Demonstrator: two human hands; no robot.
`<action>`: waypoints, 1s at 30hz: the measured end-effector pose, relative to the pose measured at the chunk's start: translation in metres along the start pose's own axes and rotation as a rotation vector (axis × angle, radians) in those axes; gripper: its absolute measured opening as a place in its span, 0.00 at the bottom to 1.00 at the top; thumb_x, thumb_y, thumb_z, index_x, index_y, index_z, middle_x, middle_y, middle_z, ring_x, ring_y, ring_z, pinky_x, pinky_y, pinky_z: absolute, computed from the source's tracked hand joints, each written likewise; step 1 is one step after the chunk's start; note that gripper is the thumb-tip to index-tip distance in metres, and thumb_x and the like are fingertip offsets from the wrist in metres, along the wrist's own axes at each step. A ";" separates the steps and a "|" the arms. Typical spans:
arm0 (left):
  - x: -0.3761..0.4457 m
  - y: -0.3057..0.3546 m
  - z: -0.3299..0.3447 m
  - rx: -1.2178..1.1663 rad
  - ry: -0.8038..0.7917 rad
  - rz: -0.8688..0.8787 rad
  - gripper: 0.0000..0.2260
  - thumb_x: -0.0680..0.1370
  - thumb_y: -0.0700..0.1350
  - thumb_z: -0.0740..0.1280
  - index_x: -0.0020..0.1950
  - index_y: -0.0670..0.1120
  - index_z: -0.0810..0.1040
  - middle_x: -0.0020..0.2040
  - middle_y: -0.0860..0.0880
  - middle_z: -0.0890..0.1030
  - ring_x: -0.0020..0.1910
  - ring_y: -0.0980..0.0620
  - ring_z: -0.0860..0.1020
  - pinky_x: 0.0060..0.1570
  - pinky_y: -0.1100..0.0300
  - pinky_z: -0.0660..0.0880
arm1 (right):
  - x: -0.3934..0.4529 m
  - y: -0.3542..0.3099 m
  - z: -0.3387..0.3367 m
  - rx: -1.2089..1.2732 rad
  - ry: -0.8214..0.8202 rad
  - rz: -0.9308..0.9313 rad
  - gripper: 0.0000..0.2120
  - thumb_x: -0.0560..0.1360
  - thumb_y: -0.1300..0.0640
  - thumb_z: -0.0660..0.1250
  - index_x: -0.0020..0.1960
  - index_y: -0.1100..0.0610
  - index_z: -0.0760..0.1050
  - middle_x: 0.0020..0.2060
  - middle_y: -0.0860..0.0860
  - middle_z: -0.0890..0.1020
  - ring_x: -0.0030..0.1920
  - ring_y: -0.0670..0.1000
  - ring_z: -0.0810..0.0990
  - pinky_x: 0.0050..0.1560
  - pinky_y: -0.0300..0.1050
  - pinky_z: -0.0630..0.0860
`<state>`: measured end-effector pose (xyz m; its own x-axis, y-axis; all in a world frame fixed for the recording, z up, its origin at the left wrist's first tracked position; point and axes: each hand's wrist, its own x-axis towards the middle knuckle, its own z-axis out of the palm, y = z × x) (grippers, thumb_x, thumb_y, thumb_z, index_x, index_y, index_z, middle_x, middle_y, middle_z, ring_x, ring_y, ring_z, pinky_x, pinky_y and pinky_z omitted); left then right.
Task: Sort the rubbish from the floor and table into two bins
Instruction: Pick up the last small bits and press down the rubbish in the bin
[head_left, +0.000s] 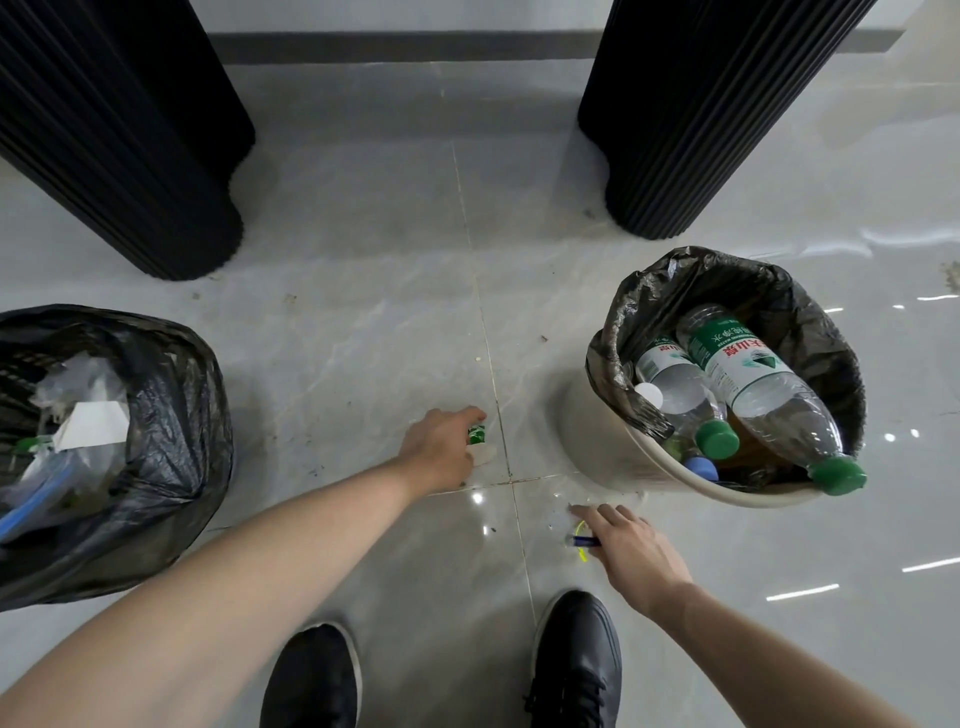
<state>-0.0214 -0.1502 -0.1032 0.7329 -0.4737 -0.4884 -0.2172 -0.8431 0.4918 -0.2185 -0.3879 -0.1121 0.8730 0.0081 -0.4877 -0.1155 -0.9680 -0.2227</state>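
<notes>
Head view: left hand (441, 447) pinches a small green-and-white scrap (478, 441) on the floor between the bins; right hand (631, 551) grips a dark pen-like piece (584, 542). Picking-up step; next, lift each to its bin

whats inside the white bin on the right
The white bin, lined with a black bag, holds two clear green-capped water bottles and, plus a blue cap. Whatever lies beneath them is covered.
</notes>
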 end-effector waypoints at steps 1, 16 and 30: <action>0.002 0.002 0.002 0.036 0.009 0.010 0.28 0.75 0.39 0.64 0.73 0.56 0.69 0.62 0.48 0.77 0.62 0.46 0.75 0.51 0.57 0.74 | 0.003 0.000 0.001 -0.020 -0.017 -0.008 0.26 0.81 0.54 0.63 0.77 0.44 0.62 0.64 0.45 0.75 0.65 0.53 0.73 0.62 0.47 0.73; -0.019 -0.015 -0.008 0.193 0.123 -0.021 0.11 0.77 0.38 0.63 0.52 0.52 0.80 0.53 0.50 0.77 0.56 0.47 0.74 0.43 0.57 0.67 | -0.009 -0.012 -0.006 0.074 0.024 0.175 0.07 0.78 0.56 0.66 0.55 0.49 0.75 0.52 0.47 0.76 0.57 0.52 0.75 0.52 0.47 0.74; -0.043 -0.025 -0.023 0.135 0.149 0.006 0.10 0.77 0.43 0.66 0.55 0.50 0.82 0.63 0.51 0.74 0.58 0.47 0.76 0.55 0.57 0.71 | -0.004 -0.048 -0.054 0.151 0.191 0.090 0.03 0.77 0.53 0.69 0.51 0.49 0.79 0.49 0.44 0.78 0.50 0.50 0.76 0.42 0.41 0.67</action>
<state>-0.0320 -0.1029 -0.0779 0.8164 -0.4445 -0.3687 -0.2989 -0.8715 0.3887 -0.1911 -0.3546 -0.0540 0.9279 -0.1382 -0.3463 -0.2542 -0.9140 -0.3163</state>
